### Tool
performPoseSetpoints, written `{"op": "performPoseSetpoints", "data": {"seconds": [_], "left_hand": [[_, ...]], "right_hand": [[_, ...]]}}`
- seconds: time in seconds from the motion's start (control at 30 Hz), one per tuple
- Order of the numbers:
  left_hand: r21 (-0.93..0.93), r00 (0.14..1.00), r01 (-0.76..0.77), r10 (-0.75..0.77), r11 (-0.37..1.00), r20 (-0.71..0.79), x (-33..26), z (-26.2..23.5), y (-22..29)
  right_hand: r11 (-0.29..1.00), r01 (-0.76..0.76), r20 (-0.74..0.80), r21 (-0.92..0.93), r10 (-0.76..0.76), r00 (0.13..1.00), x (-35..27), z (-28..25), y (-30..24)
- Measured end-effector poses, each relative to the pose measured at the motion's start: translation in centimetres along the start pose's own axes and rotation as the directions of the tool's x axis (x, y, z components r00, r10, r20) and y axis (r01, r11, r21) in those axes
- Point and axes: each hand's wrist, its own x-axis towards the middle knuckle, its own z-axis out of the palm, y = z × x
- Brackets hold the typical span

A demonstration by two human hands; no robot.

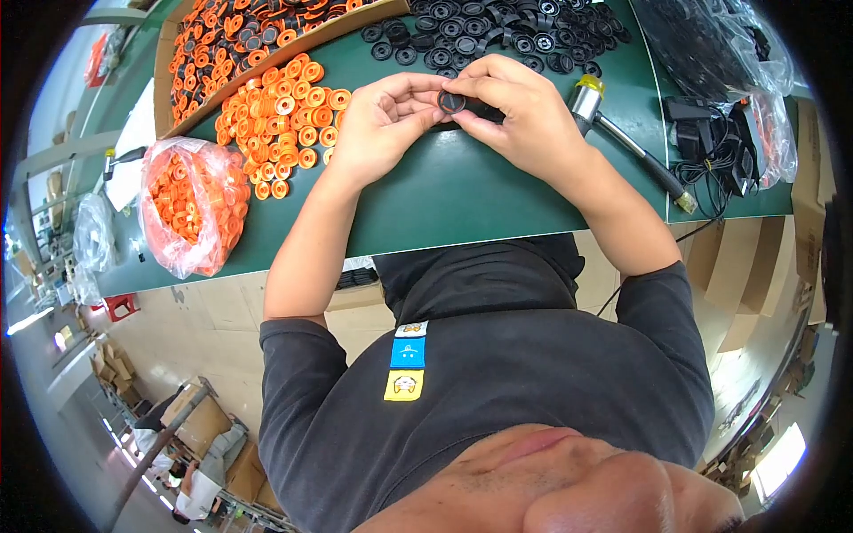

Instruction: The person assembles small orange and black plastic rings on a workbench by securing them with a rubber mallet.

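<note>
Between the fingertips of both hands I hold a small round black plastic cap point(451, 102), just above the green table. My left hand point(391, 120) pinches it from the left, thumb and fingers closed at its edge. My right hand point(511, 111) grips it from the right with thumb and forefinger. Beside my left hand lies a heap of orange round plastic pieces point(289, 111). Beyond my hands spreads a pile of black round plastic pieces point(471, 31). A mallet point(613, 129) with a yellow end rests right of my right hand.
A cardboard box point(267, 67) of mixed orange and black pieces stands at the far left. Nearer is a clear bag point(194, 206) of orange pieces. Black cables and an adapter point(711, 133) lie at the right, near plastic wrapping point(724, 44). The green table point(426, 204) ends before my waist.
</note>
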Motion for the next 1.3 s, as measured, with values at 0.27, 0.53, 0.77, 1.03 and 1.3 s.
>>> {"op": "performPoseSetpoints", "data": {"seconds": [0.27,0.53,0.77,1.03,1.3], "left_hand": [[-0.013,1.000,0.028,-0.028,1.000,0.013,-0.1,-0.2,-0.4],[-0.013,1.000,-0.022,0.022,1.000,0.014,-0.2,0.2,-0.2],[-0.063,0.994,-0.042,0.035,0.997,-0.101,-0.1,1.4,-0.4],[0.068,0.956,-0.182,0.193,0.981,-0.221,-0.4,2.4,-0.3],[0.612,0.811,-0.407,0.576,0.678,-0.099,-0.6,2.3,0.5]], "right_hand": [[0.999,-0.005,0.031,-0.033,0.006,0.999,-0.1,0.0,-0.2],[1.000,0.017,-0.012,-0.021,-0.018,1.000,0.1,-0.1,-0.3],[0.998,0.026,-0.026,-0.059,-0.028,0.999,-0.2,0.3,-0.6],[0.933,-0.174,-0.023,0.315,0.191,0.981,0.2,0.5,0.0],[0.973,-0.111,-0.036,0.201,0.121,0.992,0.1,0.3,0.3]]}}
